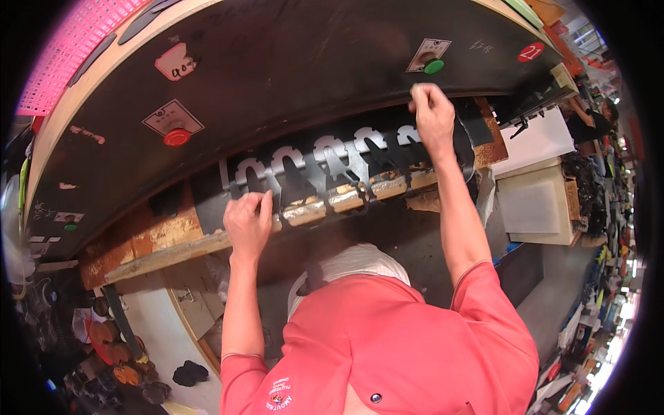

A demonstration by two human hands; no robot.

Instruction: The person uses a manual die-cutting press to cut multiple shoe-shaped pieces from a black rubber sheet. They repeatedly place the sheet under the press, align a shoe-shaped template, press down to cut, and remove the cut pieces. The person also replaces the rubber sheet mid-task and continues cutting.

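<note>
Both my hands are over a machine's work ledge. My left hand (247,216) is closed, fingers bent, at the left end of a row of pale grey arch-shaped plates (330,147); whatever it may hold is hidden. Raised at the right end of the row, just below a green push button (434,66), my right hand (434,117) has its fingers curled in. It appears apart from the button, and its palm is hidden. Dark, strap-like pieces (294,181) hang across the plates toward me, over a worn front bar (304,213).
Above the ledge rises a black machine panel (290,76) with a red button (177,136) at left. A pink basket (72,59) stands at upper left. White cabinets (529,200) flank the right side. Another person (593,121) is at far right.
</note>
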